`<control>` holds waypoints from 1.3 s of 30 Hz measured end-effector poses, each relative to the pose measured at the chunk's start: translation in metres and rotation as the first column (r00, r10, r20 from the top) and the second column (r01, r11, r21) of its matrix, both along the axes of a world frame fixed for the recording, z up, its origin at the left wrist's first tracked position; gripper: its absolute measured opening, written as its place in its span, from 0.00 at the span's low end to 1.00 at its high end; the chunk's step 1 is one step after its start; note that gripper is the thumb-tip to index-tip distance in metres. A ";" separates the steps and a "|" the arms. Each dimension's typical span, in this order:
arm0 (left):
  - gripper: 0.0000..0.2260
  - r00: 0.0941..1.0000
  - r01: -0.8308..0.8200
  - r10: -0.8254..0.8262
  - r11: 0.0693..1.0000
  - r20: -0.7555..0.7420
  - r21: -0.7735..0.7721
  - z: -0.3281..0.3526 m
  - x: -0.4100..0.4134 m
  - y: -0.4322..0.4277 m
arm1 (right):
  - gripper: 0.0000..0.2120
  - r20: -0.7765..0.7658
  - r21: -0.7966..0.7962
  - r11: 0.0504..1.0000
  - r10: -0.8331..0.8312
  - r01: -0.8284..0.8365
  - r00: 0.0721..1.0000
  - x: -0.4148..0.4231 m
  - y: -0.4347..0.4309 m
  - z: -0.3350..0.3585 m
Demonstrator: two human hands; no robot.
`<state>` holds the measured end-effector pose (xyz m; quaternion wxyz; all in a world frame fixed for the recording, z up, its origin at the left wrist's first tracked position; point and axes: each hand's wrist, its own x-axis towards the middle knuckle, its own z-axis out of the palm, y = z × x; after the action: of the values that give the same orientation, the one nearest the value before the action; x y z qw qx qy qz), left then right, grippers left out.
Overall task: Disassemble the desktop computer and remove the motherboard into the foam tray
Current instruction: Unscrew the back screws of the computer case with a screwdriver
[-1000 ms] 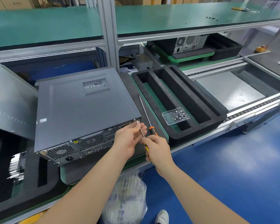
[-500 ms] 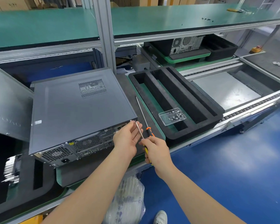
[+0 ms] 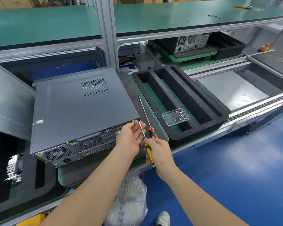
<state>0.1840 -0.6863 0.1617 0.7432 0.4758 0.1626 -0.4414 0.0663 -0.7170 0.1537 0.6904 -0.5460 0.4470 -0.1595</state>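
A: R hand point(image 3: 158, 150)?
B: Wrapped tight round the handle of the yellow screwdriver point(image 3: 148, 150). The shaft points up and away, toward the PC's rear corner.
A: L hand point(image 3: 130, 136)?
B: Spread wide, palm up, fingers straight, gripping nothing. The shaft lies across its fingertips. The tip's right at the corner, but can't tell if it's seated in a screw.
A: And the PC?
B: The desktop computer point(image 3: 82, 111) lies flat on the bench point(image 3: 127, 82), rear ports & fan grilles facing the person, top panel on. L hand is at its near right corner.
A: Tray?
B: The foam tray point(image 3: 194, 132) is just right of the PC, black w/ long slots. A clear screw box point(image 3: 176, 117) w/ small screws sits in it, toward the front.
A: Anything btw them?
B: An orange screwdriver point(image 3: 152, 131) lies flat on the bench, handle toward the person, just beside R hand. A loose grey panel point(image 3: 6, 101) stands tilted left of the PC.
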 end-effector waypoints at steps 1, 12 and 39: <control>0.09 1.000 0.003 -0.003 1.000 0.005 0.004 0.001 0.000 0.001 | 0.11 0.004 0.005 1.000 0.001 -0.001 1.000 0.000 0.000 0.000; 0.08 1.000 -0.005 0.002 0.991 0.021 0.132 0.009 -0.002 -0.003 | 0.12 0.010 -0.010 0.999 0.053 -0.053 0.999 0.003 -0.003 0.000; 0.07 0.967 0.109 -0.126 0.990 0.224 0.085 -0.010 0.012 0.011 | 0.23 0.048 0.189 0.970 0.148 -0.154 0.988 0.003 -0.005 0.005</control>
<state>0.1961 -0.6749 0.1515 0.7120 0.5586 0.0634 -0.4209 0.0693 -0.7215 0.1585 0.7574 -0.5066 0.4057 -0.0719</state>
